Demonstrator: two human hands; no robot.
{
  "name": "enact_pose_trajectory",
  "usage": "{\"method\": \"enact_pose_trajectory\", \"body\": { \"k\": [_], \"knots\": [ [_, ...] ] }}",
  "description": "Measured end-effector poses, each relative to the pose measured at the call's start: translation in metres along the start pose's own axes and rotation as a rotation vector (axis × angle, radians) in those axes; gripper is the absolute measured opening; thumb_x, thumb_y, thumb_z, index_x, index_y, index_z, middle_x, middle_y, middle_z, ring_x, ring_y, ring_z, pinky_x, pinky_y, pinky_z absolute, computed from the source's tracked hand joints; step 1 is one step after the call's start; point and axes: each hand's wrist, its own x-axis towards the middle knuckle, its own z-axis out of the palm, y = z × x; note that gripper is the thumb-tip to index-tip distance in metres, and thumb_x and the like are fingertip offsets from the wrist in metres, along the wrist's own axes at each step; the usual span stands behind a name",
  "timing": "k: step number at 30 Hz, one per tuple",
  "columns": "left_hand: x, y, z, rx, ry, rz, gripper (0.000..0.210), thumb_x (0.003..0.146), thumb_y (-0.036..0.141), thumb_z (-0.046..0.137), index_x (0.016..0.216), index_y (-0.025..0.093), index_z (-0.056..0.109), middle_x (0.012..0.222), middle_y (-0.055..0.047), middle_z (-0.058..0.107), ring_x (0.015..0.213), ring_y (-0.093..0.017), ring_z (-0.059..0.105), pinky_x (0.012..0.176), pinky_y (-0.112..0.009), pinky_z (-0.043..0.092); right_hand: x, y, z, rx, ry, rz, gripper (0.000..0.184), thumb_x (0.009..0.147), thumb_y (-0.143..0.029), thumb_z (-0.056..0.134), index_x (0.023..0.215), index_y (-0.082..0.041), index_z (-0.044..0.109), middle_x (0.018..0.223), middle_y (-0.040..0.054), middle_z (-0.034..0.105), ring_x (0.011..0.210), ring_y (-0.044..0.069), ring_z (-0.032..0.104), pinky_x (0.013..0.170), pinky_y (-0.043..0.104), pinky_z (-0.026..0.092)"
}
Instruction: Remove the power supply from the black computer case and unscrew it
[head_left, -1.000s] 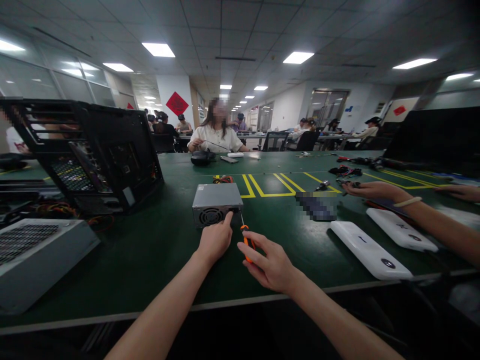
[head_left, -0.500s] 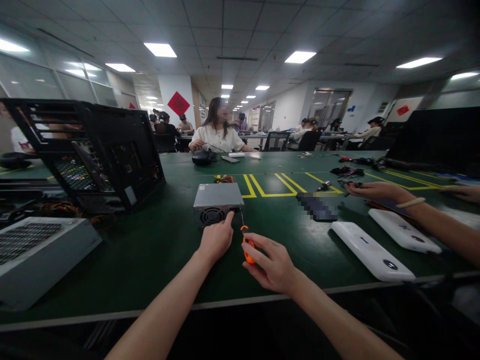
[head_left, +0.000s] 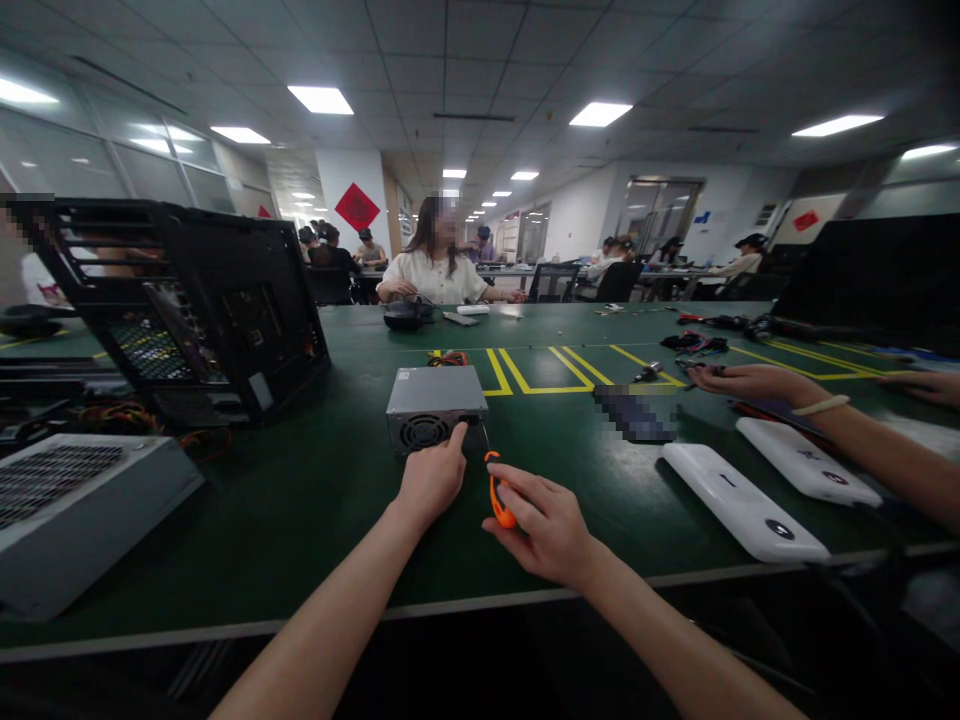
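Observation:
A grey power supply [head_left: 436, 390] rests on the green table in front of me, its round fan grille facing me. My left hand [head_left: 431, 485] is closed against its near side, the index fingertip pressed on the face by the black socket. What the curled fingers touch underneath is hidden. In my right hand [head_left: 544, 525] is a screwdriver [head_left: 501, 505] with an orange and black handle, held between thumb and fingers. Its thin shaft points up and away toward the power supply's right edge; whether the tip touches a screw is too small to tell.
A black computer case [head_left: 225, 310] stands at left, behind a larger grey power supply [head_left: 90, 510]. On the right lie a pixelated dark object [head_left: 637, 415], two white power banks [head_left: 742, 500] and cables [head_left: 694, 343]. A co-worker's hand [head_left: 750, 383] reaches in there; another person [head_left: 435, 260] sits opposite.
The screwdriver handle has tilted and turned slightly in my right hand, whose fingers have shifted around it. My left hand and the power supply have stayed in place.

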Motion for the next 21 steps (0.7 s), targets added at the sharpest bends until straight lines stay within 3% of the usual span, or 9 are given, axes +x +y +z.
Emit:
{"method": "enact_pose_trajectory", "body": {
  "k": [4,10,16,21],
  "knots": [
    [0.0005,0.0008,0.0001,0.015,-0.008,-0.012,0.043,0.086,0.026,0.026,0.128,0.020,0.025,0.077,-0.007,0.065,0.069,-0.021,0.063,0.061,-0.030,0.045,-0.0029,0.0014,0.0034,0.058,0.046,0.070,0.032,0.075,-0.023,0.057,0.101,-0.015,0.040,0.104,0.0163,0.056,0.091,0.020,0.058,0.068,0.032,0.051],
    [0.0006,-0.0003,0.0031,-0.015,0.018,0.003,0.044,0.085,0.024,0.028,0.128,0.021,0.025,0.081,-0.007,0.065,0.071,-0.021,0.063,0.061,-0.030,0.045,0.0048,-0.0023,-0.0044,-0.025,-0.092,-0.050,0.033,0.080,-0.023,0.049,0.111,-0.015,0.043,0.111,0.0179,0.051,0.099,0.022,0.054,0.071,0.032,0.050],
    [0.0000,-0.0014,0.0028,-0.016,0.007,-0.001,0.043,0.086,0.027,0.026,0.129,0.021,0.024,0.078,-0.006,0.065,0.069,-0.021,0.063,0.061,-0.031,0.044,-0.0034,0.0029,0.0036,-0.013,0.062,0.045,0.030,0.076,-0.025,0.057,0.101,-0.017,0.042,0.102,0.0143,0.057,0.087,0.020,0.059,0.065,0.031,0.051],
    [0.0003,-0.0012,0.0028,-0.021,0.007,-0.017,0.044,0.087,0.029,0.024,0.130,0.020,0.024,0.079,-0.006,0.065,0.069,-0.020,0.063,0.062,-0.029,0.044,0.0009,-0.0003,-0.0001,-0.032,-0.053,0.007,0.028,0.077,-0.026,0.054,0.101,-0.016,0.046,0.104,0.0155,0.055,0.089,0.020,0.058,0.066,0.030,0.050]
  ]
}}
